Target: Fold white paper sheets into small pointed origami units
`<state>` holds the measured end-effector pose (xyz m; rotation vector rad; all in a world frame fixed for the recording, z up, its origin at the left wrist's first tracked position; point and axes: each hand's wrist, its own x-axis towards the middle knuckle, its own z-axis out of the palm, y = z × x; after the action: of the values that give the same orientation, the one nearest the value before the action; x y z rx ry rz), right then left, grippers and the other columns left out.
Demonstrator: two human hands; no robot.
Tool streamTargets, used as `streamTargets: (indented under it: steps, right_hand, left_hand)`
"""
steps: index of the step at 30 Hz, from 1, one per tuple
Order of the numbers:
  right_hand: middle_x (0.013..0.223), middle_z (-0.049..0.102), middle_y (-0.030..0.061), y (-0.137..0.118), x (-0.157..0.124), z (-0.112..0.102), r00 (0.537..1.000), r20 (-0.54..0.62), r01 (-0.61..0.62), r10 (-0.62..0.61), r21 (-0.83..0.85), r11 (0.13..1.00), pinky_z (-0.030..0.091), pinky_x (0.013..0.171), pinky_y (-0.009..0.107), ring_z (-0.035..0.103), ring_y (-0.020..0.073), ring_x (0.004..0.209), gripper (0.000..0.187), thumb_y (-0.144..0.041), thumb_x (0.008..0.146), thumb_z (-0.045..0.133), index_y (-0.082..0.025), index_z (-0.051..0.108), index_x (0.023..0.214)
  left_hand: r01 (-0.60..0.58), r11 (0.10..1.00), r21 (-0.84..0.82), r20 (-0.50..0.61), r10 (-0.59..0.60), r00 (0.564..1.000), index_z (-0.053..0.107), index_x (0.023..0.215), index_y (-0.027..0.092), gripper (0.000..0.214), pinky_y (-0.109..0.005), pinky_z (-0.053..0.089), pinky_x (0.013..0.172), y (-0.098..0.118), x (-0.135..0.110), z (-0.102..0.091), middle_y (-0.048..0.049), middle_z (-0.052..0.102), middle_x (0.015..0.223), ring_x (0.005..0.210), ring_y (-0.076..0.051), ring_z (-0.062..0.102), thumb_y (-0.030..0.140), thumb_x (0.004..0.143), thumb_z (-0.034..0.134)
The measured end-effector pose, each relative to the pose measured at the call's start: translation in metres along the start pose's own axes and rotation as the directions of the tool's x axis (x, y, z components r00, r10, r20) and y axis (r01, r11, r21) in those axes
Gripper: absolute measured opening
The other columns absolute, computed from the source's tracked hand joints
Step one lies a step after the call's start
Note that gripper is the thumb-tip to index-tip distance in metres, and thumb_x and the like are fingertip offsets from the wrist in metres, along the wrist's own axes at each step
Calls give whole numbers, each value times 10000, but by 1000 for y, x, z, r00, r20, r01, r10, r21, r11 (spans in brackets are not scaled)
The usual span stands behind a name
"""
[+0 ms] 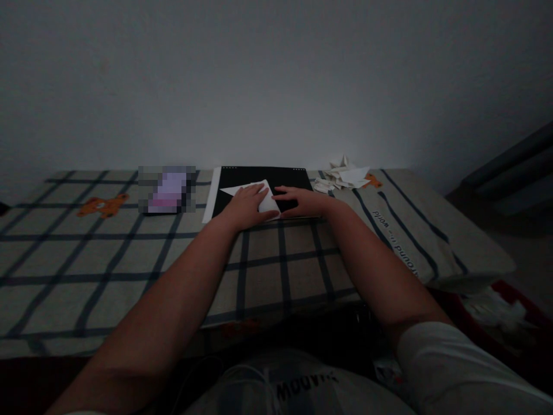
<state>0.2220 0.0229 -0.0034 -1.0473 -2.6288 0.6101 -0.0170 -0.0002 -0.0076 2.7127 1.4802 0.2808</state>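
A folded sheet of white paper [268, 200] with a pointed left end lies on a black board [268, 174] that has a white strip along its left side. My left hand [248, 206] rests flat on the paper, fingers stretched out and holding it down against the board. At the paper's right edge is my right hand [300, 202], its fingers apart and the thumb close to the paper's lower right corner. Whether the right fingertips touch the paper I cannot tell. Part of the paper is hidden under my left hand.
Several folded white paper pieces [345, 174] lie in a heap right of the board. A phone-like device [170, 190], blurred out, is at the left. A checked cloth [194, 253] covers the table, which meets a grey wall [268, 80] behind. Its right edge drops off near a red container [510, 288].
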Motion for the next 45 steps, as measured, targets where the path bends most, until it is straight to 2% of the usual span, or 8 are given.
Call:
streamTargets:
  steps: [2, 8, 14, 22, 32, 39, 45]
  right_hand:
    - [1598, 405, 66, 0, 0, 1, 1000, -23, 0, 0, 3, 1000, 304, 1220, 506, 366, 289, 1483, 594, -386, 806, 792, -312, 621, 1370]
    - [1456, 579, 90, -6, 4, 3, 990, -142, 11, -16, -33, 999, 399, 1147, 471, 540, 252, 1341, 278, -312, 907, 687, -270, 752, 1175]
    - [1350, 651, 92, -9, 8, 5, 979, -199, 18, -37, -95, 995, 446, 1083, 435, 594, 244, 1250, 238, -273, 905, 684, -262, 776, 1124]
    - [1222, 716, 98, -7, 11, 6, 966, -247, 45, -74, -122, 992, 480, 1022, 431, 645, 234, 1134, 182, -218, 905, 665, -233, 804, 1022]
    - [1201, 714, 86, -10, 10, 4, 971, -223, 69, -89, -96, 993, 467, 1017, 433, 631, 229, 1119, 160, -212, 857, 716, -245, 803, 987]
    - [939, 734, 71, -15, 9, 0, 970, -183, 140, -158, -107, 984, 493, 875, 351, 644, 190, 915, 76, -189, 853, 708, -189, 783, 856]
    - [901, 731, 54, -17, 7, -1, 974, -159, 149, -164, -98, 984, 481, 861, 339, 640, 181, 893, 99, -180, 864, 678, -195, 765, 820]
  left_hand:
    - [-2, 1000, -9, 2, 2, 1000, 415, 1521, 96, 888, -454, 230, 1218, 0, 0, 0, -191, 355, 1609, 1489, -342, 319, 694, 873, 513]
    - [8, 1000, -17, -12, -8, 1000, 442, 1506, 109, 853, -451, 256, 1208, 1, -1, -3, -181, 379, 1599, 1473, -334, 347, 671, 871, 536]
    - [-2, 1000, -21, -7, 2, 1000, 474, 1485, 104, 858, -432, 269, 1205, 1, 0, -4, -182, 410, 1579, 1461, -333, 368, 685, 858, 548]
    - [14, 999, -35, -13, -15, 1000, 456, 1495, 89, 895, -441, 279, 1204, -1, 1, -2, -193, 378, 1596, 1465, -340, 360, 690, 841, 564]
    - [8, 999, -48, -15, -9, 1000, 459, 1493, 90, 886, -459, 267, 1209, -1, 0, -3, -200, 383, 1591, 1467, -345, 356, 686, 845, 565]
    - [24, 999, -26, 12, -23, 1000, 447, 1497, 58, 924, -423, 254, 1214, 1, 0, -4, -213, 348, 1606, 1479, -348, 333, 694, 839, 573]
    - [35, 999, -17, 1, -35, 999, 439, 1511, 108, 914, -434, 262, 1205, 1, -1, -4, -180, 336, 1621, 1481, -340, 333, 710, 834, 558]
